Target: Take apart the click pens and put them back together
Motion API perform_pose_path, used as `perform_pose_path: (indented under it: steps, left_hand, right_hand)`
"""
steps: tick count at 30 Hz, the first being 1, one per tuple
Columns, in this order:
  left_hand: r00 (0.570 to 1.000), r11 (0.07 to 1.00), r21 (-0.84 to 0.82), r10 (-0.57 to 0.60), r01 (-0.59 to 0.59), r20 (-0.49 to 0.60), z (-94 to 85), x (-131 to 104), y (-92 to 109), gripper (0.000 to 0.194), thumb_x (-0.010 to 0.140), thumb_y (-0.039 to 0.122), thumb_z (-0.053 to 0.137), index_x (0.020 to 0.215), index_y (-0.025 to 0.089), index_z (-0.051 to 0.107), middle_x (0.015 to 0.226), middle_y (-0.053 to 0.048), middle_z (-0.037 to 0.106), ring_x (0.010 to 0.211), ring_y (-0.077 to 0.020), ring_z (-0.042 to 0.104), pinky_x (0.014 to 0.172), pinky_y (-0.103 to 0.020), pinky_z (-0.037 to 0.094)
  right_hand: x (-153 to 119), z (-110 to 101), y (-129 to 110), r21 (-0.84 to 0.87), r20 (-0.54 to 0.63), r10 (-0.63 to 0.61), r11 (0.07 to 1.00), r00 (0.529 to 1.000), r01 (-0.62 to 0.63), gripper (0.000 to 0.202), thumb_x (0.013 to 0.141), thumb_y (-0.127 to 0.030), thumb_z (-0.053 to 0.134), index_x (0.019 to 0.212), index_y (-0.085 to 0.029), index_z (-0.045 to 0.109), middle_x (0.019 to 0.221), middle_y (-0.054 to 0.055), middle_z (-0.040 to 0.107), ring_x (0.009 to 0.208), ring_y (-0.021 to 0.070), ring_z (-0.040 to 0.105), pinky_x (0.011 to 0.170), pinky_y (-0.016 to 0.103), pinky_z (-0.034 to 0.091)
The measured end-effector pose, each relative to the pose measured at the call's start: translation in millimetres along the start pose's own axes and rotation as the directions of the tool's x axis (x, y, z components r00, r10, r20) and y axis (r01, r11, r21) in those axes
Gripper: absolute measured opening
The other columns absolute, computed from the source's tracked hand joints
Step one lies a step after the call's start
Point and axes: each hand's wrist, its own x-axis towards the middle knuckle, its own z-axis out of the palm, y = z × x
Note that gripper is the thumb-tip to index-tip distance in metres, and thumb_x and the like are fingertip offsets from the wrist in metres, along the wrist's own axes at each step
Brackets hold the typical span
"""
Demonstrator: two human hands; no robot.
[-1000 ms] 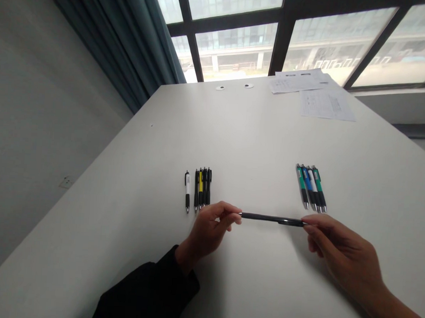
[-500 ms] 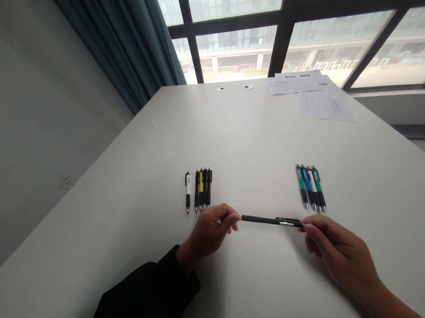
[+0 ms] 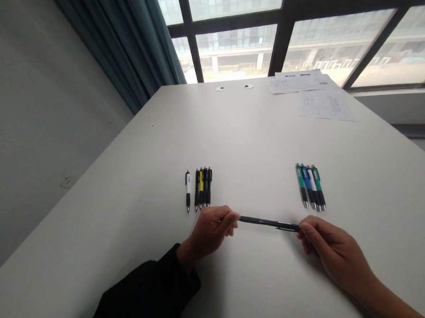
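A black pen (image 3: pixel 266 222) stretches sideways between my two hands, above the table. My left hand (image 3: pixel 212 229) pinches its left end between thumb and fingers. The clip end is pinched by my right hand (image 3: pixel 331 248); the clip shows on the lower side of the barrel. Just beyond my left hand lies a row of several black pens with a yellow-and-black pen (image 3: pixel 202 182) among them. A white-and-black pen (image 3: pixel 188 188) lies slightly apart on their left. Past my right hand is a group of pens with a green pen (image 3: pixel 301 182), a blue pen (image 3: pixel 307 183) and a white one.
The white table (image 3: pixel 235 141) reaches back to the window (image 3: pixel 236 46). Printed papers (image 3: pixel 325 105) lie at its far right corner. Two round cable-hole covers (image 3: pixel 248 86) sit near the far edge. A dark curtain (image 3: pixel 133 36) hangs at the left.
The black pen has been turned about its length, so its clip moved from the upper side to the lower. My right hand has shifted slightly left, and the pen's right end dipped a little.
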Motion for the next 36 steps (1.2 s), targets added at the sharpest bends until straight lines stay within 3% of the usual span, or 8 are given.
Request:
perform_pose_path:
  steps: [7, 15, 19, 25, 28, 31, 33, 36]
  left_hand:
    - [0.999, 0.999, 0.023, 0.044, -0.044, 0.004, -0.4, 0, 0, 0.062, 0.103, 0.05, 0.043, 0.052, 0.016, 0.053, 0.045, 0.002, 0.053, 0.042, -0.007, 0.048, 0.051, -0.019, 0.038]
    - [0.996, 0.996, 0.014, 0.085, -0.085, 0.019, 1.0, -1, -2, 0.072, 0.104, 0.055, 0.037, 0.044, 0.017, 0.05, 0.04, 0.002, 0.047, 0.039, -0.0071, 0.045, 0.049, -0.02, 0.035]
    - [0.993, 0.993, 0.014, 0.115, -0.115, 0.014, 2.1, -1, -2, 0.071, 0.105, 0.048, 0.039, 0.043, 0.015, 0.05, 0.038, 0.003, 0.046, 0.037, -0.0056, 0.044, 0.048, -0.019, 0.034]
    - [0.999, 0.999, 0.001, 0.041, -0.041, -0.014, 3.7, -1, 2, 0.063, 0.104, 0.045, 0.043, 0.052, 0.014, 0.06, 0.045, 0.002, 0.053, 0.042, -0.0061, 0.049, 0.05, -0.018, 0.037]
    - [0.994, 0.989, -0.148, -0.031, 0.015, -0.105, 7.8, 0, 5, 0.052, 0.102, 0.05, 0.05, 0.07, 0.012, 0.068, 0.055, -0.001, 0.061, 0.049, -0.0084, 0.054, 0.051, -0.019, 0.041]
    - [0.982, 0.918, -0.397, -0.083, 0.009, -0.17, 16.2, 1, 6, 0.049, 0.099, 0.055, 0.052, 0.085, 0.011, 0.07, 0.071, -0.005, 0.07, 0.059, -0.0107, 0.06, 0.058, -0.021, 0.048]
    - [0.987, 0.841, -0.541, -0.089, 0.002, -0.135, 23.7, -1, 7, 0.047, 0.098, 0.055, 0.055, 0.089, 0.011, 0.07, 0.083, -0.008, 0.073, 0.067, -0.0123, 0.064, 0.064, -0.024, 0.052]
    - [0.995, 0.69, -0.719, -0.096, 0.081, 0.019, 34.9, -6, 10, 0.038, 0.092, 0.051, 0.066, 0.097, 0.014, 0.065, 0.088, -0.007, 0.074, 0.076, -0.016, 0.071, 0.073, -0.029, 0.056]
  right_hand:
    - [4, 1, -5, -0.081, 0.044, -0.05, 0.995, 0.998, 0.053, 0.049, 0.104, -0.041, 0.04, 0.061, -0.022, 0.051, 0.053, -0.002, 0.053, 0.047, 0.0122, 0.05, 0.048, 0.024, 0.04]
    - [1, 0, 4, -0.112, 0.07, -0.083, 0.99, 0.994, 0.091, 0.049, 0.105, -0.039, 0.037, 0.061, -0.022, 0.049, 0.052, -0.003, 0.049, 0.046, 0.0124, 0.048, 0.049, 0.024, 0.039]
    - [1, 1, 7, -0.085, 0.083, -0.139, 0.986, 0.987, 0.146, 0.053, 0.106, -0.041, 0.032, 0.061, -0.021, 0.049, 0.052, -0.002, 0.049, 0.046, 0.0119, 0.047, 0.048, 0.024, 0.038]
    - [2, -1, 5, -0.039, 0.119, -0.131, 0.99, 0.984, 0.137, 0.051, 0.107, -0.04, 0.033, 0.063, -0.021, 0.05, 0.055, -0.002, 0.05, 0.049, 0.0118, 0.047, 0.05, 0.024, 0.037]
    - [0, 1, 0, 0.005, 0.2, -0.124, 0.992, 0.972, 0.126, 0.044, 0.106, -0.039, 0.038, 0.068, -0.021, 0.05, 0.059, -0.002, 0.05, 0.053, 0.0121, 0.047, 0.052, 0.024, 0.037]
    - [-6, 10, -7, 0.055, 0.34, -0.149, 0.989, 0.929, 0.139, 0.038, 0.105, -0.04, 0.042, 0.072, -0.021, 0.047, 0.066, -0.001, 0.05, 0.06, 0.0127, 0.048, 0.056, 0.023, 0.038]
    - [-12, 19, -12, 0.073, 0.423, -0.17, 0.985, 0.89, 0.154, 0.036, 0.105, -0.041, 0.042, 0.075, -0.021, 0.045, 0.07, -0.001, 0.05, 0.063, 0.013, 0.048, 0.059, 0.024, 0.039]
    - [-19, 28, -18, 0.055, 0.509, -0.193, 0.98, 0.839, 0.192, 0.034, 0.105, -0.04, 0.043, 0.077, -0.021, 0.047, 0.072, -0.001, 0.053, 0.065, 0.013, 0.048, 0.063, 0.025, 0.038]
